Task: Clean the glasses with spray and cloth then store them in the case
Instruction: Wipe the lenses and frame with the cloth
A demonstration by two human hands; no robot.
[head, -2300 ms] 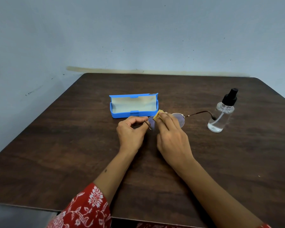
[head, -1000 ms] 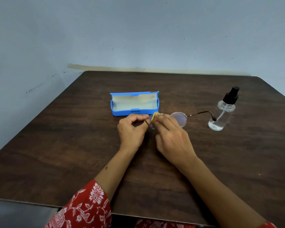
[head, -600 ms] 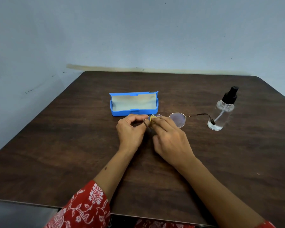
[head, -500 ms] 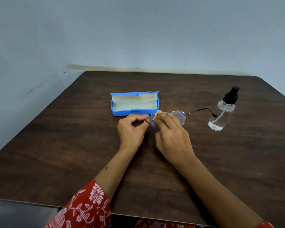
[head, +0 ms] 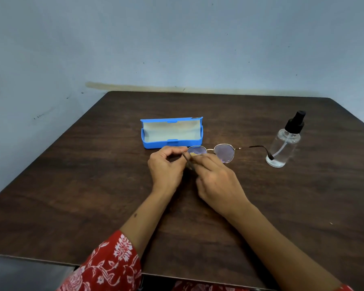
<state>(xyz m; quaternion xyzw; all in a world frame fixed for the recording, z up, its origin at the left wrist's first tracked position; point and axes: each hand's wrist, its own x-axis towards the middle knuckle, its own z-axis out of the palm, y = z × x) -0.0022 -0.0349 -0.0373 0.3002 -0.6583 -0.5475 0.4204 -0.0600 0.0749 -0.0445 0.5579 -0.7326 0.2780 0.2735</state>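
Round thin-framed glasses (head: 225, 152) are held just above the table, lenses upright, one temple stretching right toward the bottle. My left hand (head: 166, 166) pinches the frame at its left hinge. My right hand (head: 216, 179) pinches a small yellow cloth (head: 194, 153) against the left lens; most of the cloth is hidden by my fingers. The blue glasses case (head: 172, 133) lies open behind my hands, its pale lining showing. A clear spray bottle (head: 284, 145) with a black pump top stands at the right.
The dark wooden table (head: 93, 185) stands against a pale blue wall. Its back edge and right corner lie close behind the case and bottle. A red patterned sleeve (head: 109, 263) covers my left upper arm near the front edge.
My right hand has slid the cloth back and forth over the left lens, now lower on it. The left hand keeps its grip on the frame. Case and bottle have not moved.
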